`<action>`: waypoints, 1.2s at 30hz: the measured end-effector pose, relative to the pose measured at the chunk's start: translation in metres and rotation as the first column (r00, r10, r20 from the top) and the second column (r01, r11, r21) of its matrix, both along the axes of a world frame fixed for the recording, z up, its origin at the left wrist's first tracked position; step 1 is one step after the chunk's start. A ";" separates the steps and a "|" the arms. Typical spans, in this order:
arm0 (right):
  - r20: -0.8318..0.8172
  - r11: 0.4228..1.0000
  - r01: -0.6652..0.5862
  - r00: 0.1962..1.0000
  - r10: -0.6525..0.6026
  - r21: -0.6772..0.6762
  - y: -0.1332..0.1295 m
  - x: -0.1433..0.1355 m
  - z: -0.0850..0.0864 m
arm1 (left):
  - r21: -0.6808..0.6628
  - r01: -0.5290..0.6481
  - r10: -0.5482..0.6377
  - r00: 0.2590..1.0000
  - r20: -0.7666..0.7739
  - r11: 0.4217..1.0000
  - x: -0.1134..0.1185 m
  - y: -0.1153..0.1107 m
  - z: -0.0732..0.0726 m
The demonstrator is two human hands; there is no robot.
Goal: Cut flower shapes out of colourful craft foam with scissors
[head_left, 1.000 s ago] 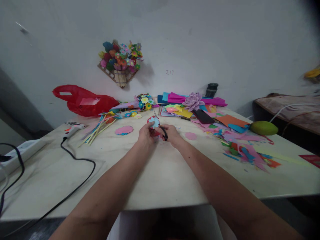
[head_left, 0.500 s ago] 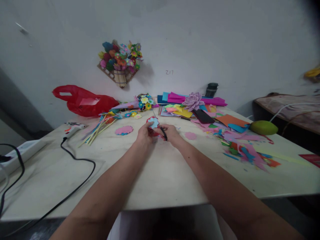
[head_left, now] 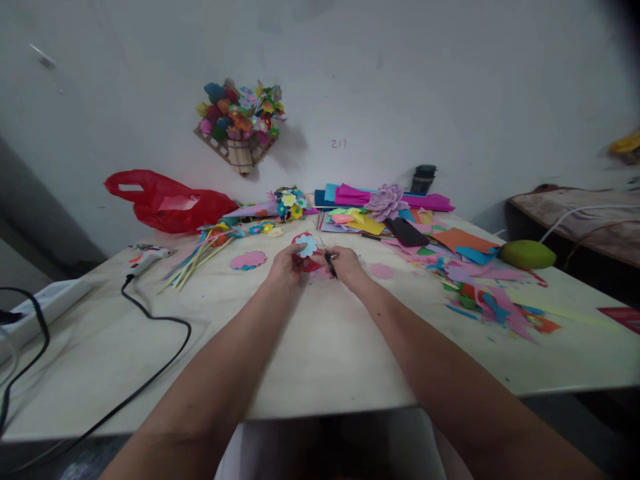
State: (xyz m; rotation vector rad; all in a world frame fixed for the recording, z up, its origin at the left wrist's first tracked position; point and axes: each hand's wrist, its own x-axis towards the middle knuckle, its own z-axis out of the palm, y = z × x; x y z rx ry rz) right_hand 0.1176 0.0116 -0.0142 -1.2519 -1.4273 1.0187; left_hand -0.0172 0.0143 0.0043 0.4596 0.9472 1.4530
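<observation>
My left hand (head_left: 287, 264) is closed on a light blue scalloped flower cutout (head_left: 307, 247) laid over a red piece (head_left: 313, 265), whose edge shows around the blue. Black-handled scissors (head_left: 331, 264) are in my right hand (head_left: 347, 263), just right of the red piece, their thin blades pointing away from me. A pink scalloped cutout (head_left: 250, 259) with blue beneath it lies to the left of my hands. Another pink scalloped cutout (head_left: 381, 271) rests right of my right hand. Small red and pink scraps sit on the table below the held pieces.
A glue gun (head_left: 145, 260) with a black cord and a white power strip (head_left: 47, 310) are at the left. Behind lie a red plastic bag (head_left: 185, 208) and paper flowers (head_left: 291, 201). A phone (head_left: 406, 232), colored scraps (head_left: 500, 310) and a green mango-like fruit (head_left: 527, 255) occupy the right.
The scissors have moved slightly right, away from the red piece, and a gap shows between them. My left hand has shifted a little left with the blue and red pieces.
</observation>
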 end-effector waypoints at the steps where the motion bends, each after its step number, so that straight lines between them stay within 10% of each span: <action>1: -0.015 1.000 0.027 1.000 -0.027 -0.010 0.001 0.001 0.001 | 0.013 0.015 -0.015 1.000 -0.017 1.000 -0.002 0.001 -0.001; 17: -0.356 0.999 -0.026 0.935 0.011 -0.039 -0.005 0.019 0.026 | 0.109 0.331 -0.281 0.903 -0.325 0.937 -0.004 -0.007 -0.005; 36: -0.337 0.998 -0.014 0.941 -0.007 -0.059 -0.011 0.013 0.026 | 0.179 0.222 -0.181 0.959 -0.218 0.958 0.000 -0.008 -0.004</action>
